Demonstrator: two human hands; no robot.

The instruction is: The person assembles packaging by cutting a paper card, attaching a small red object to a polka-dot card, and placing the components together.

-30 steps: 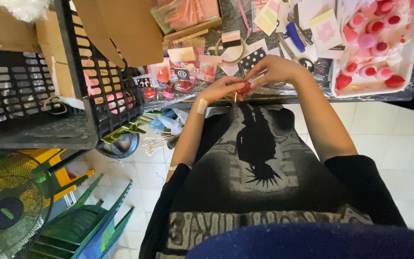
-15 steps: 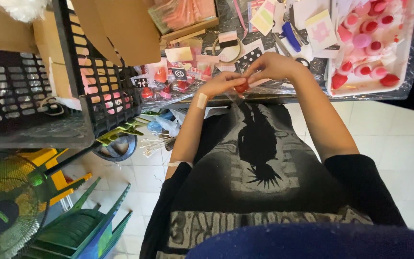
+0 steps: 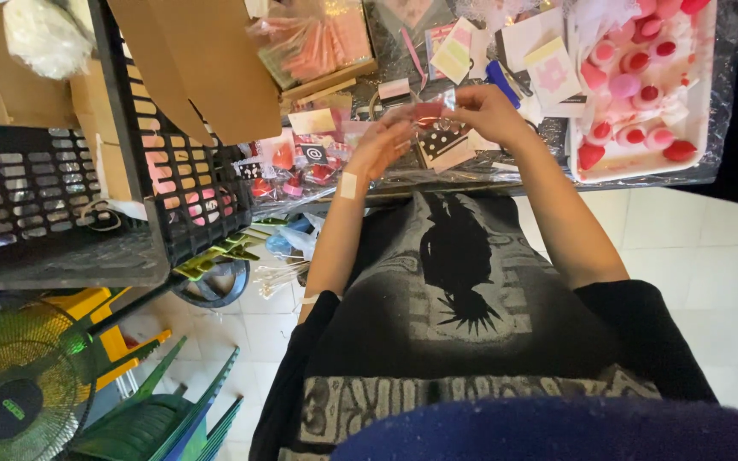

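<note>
Head view, upper centre: left hand [image 3: 382, 145] and right hand [image 3: 484, 111] pinch a small red item in clear plastic wrap [image 3: 427, 111] between them, raised above the cluttered desk [image 3: 403, 183], likely for close handling; white tray of pink and red sponges [image 3: 642, 162] sits right.

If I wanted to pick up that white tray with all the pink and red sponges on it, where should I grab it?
Probably by the long bare edge nearest the person, coming from the floor side. The white tray lies flat on the table, and its inside is packed with pink and red sponges, so only the rim is free. Its far end is crowded by cards and crinkled plastic. Two hands on opposite edges would likely keep it level.
</note>
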